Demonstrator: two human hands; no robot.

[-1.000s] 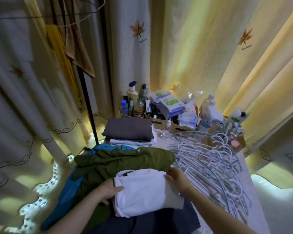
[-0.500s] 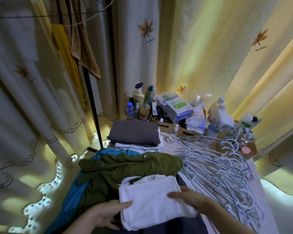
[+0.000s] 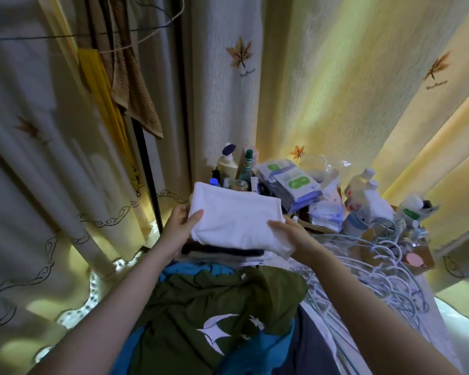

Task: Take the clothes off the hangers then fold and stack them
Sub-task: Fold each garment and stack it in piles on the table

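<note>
We see a plain white folded cloth garment [image 3: 236, 220] at twelve o'clock, an olive-green fabric shirt [image 3: 228, 301] with a white bird print at six, and cream fabric curtains [image 3: 228, 104] bearing brown maple leaves.

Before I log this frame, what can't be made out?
Head view only:
- Stack of folded clothes: mostly hidden under the folded white garment; contact between them unclear.
- Left hand and right hand: lower fingers hidden beneath that garment.
- Pale blue wire hangers: tangled, cut off by the right arm; uncountable.
- Labels on the plastic bottles: too small, blurred.
</note>
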